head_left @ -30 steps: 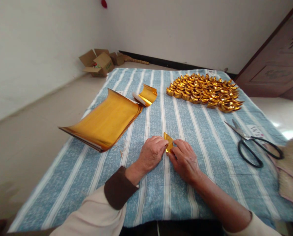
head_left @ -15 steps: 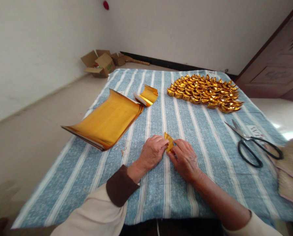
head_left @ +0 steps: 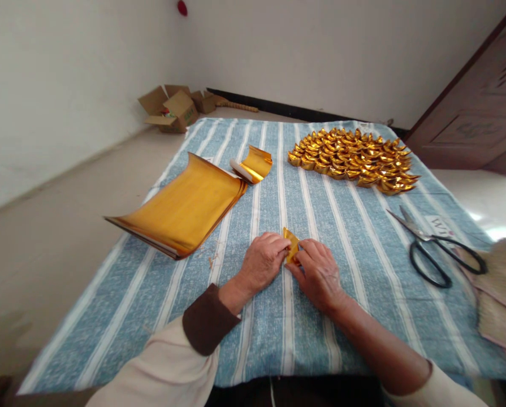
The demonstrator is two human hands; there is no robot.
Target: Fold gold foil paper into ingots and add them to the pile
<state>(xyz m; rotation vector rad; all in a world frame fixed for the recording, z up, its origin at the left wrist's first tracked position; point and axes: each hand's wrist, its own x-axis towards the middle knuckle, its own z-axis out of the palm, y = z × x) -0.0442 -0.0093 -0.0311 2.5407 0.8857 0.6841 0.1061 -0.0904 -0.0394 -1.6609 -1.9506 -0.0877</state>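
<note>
A small piece of folded gold foil paper (head_left: 292,244) lies between my two hands near the middle of the table. My left hand (head_left: 264,259) pinches its left side, fingers closed. On its right side my right hand (head_left: 319,272) grips the lower edge between thumb and fingers. Parts of the paper are hidden under the fingertips. Left of my hands lies a stack of large gold foil sheets (head_left: 185,203), curled at the edges. Just beyond it is a smaller stack of curled gold foil pieces (head_left: 256,164). Many folded gold paper ingots (head_left: 350,157) stand in rows at the far right.
Black-handled scissors (head_left: 429,249) lie partly spread on the right of the striped tablecloth (head_left: 253,345). A beige cloth (head_left: 502,288) sits at the right edge. Open cardboard boxes (head_left: 172,110) stand on the floor behind, and a brown door (head_left: 473,124) is at right.
Both hands stay around the folded foil paper in almost the same place. The right fingers have shifted very slightly at its lower edge.
</note>
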